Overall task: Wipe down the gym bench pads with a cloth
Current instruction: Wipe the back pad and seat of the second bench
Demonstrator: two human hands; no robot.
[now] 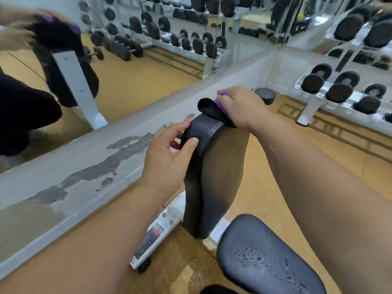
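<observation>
The black back pad [214,172] of the bench stands upright in the middle of the view. My left hand [169,153] grips its upper left edge, thumb on the near face and fingers behind. My right hand [239,107] presses a black and purple cloth [212,109] onto the pad's top edge, fingers curled over the cloth. The black seat pad [267,255] lies at the lower right with water droplets on it.
The bench's white frame [152,238] runs down to a small wheel on the tan floor. A low grey wall [84,166] with peeling paint and a mirror above it is just behind the pad. A dumbbell rack [343,90] stands at the right.
</observation>
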